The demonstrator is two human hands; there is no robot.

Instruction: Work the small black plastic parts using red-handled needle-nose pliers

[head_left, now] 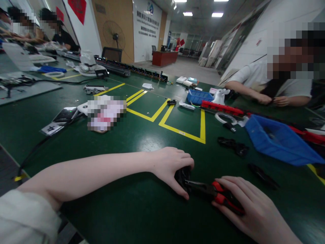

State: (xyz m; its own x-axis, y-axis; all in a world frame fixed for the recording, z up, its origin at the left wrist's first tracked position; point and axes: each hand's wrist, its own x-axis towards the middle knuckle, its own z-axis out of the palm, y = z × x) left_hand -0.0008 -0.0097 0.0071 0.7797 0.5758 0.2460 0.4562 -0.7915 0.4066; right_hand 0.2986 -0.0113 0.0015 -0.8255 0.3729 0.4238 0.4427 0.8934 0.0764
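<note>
My left hand (172, 169) is closed around a small bundle of black cable (183, 175) just above the green table (142, 210). In my right hand (254, 206) are long-nose pliers (203, 188) with red and black handles. Their jaws point left, and the tips meet the bundle near my left thumb. Whether the tips grip it or only touch it, I cannot tell. More black bundles lie to the right: one black bundle (233, 146) beyond my right hand and another long black piece (263, 175) closer to it.
A blue bin (276, 142) stands at the right, before a red strip (220, 107). Farther back is a smaller blue tray (200, 97). A phone (108, 117) and a black device (66, 115) with a cable lie left. Across the table sits a person (254, 84).
</note>
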